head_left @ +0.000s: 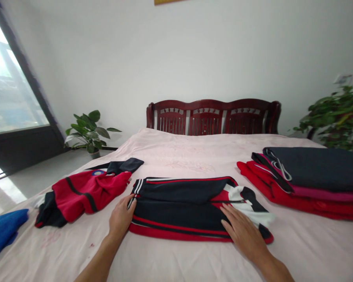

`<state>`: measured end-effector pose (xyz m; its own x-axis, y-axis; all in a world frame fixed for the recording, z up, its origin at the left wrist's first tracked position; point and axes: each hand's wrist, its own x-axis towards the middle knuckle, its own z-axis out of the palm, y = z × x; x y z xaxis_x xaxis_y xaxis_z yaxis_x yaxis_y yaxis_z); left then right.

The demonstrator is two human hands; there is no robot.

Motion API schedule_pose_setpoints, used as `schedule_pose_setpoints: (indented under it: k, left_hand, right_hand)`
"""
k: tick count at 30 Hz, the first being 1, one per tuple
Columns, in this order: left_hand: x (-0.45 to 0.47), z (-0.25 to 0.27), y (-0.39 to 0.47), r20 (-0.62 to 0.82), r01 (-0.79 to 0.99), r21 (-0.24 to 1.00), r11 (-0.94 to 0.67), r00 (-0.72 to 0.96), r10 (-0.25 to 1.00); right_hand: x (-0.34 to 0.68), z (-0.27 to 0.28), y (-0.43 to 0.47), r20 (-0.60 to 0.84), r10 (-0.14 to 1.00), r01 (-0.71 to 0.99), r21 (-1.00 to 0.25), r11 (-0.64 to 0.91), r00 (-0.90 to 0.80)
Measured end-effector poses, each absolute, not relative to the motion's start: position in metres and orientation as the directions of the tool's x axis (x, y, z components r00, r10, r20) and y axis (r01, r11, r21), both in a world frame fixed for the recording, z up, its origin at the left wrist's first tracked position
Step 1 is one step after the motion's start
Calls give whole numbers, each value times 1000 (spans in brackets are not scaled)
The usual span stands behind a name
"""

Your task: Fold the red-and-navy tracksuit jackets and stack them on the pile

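Observation:
A folded dark navy jacket [176,209] with red and white trim lies lengthwise on the bed in front of me. At its left end my left hand [122,215] has thumb and fingers closed at the white-striped edge. Fingers extended, my right hand [244,231] rests on the right part of the jacket, by the white and red panels. To the left lies a loosely bunched red garment [91,188] with a dark stripe, dark ends and a round badge.
A pink sheet [182,152] covers the bed. Folded clothes [320,168] are stacked at the right, and blue cloth [6,231] lies at the left edge. A wooden headboard [213,117] stands behind, with potted plants [90,131] on both sides.

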<state>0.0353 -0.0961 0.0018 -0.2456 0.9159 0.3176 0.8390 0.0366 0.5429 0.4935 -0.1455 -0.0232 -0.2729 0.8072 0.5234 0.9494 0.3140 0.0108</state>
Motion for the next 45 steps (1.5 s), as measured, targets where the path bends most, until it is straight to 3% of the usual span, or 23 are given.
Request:
schedule_pose_setpoints:
  k: [19, 26, 32, 38, 45]
  left_hand:
    - [18, -1, -88, 328, 887, 448, 113, -281, 902]
    - [14, 20, -61, 75, 809, 535, 243, -331, 941]
    - [7, 34, -36, -132, 668, 692, 272, -253, 958]
    - [13, 43, -42, -302, 380, 866, 324, -118, 946]
    - [14, 58, -43, -533, 78, 843, 532, -6, 846]
  right_hand:
    - [492, -23, -146, 544, 800, 951, -11, 309, -253]
    - [417, 29, -149, 509, 781, 881, -89, 465, -361]
    - [333, 58, -129, 457, 744, 777, -162, 609, -487]
    - [294, 36, -107, 388, 784, 756, -267, 598, -484]
    - [290, 1, -99, 322, 810, 749, -319, 580, -490]
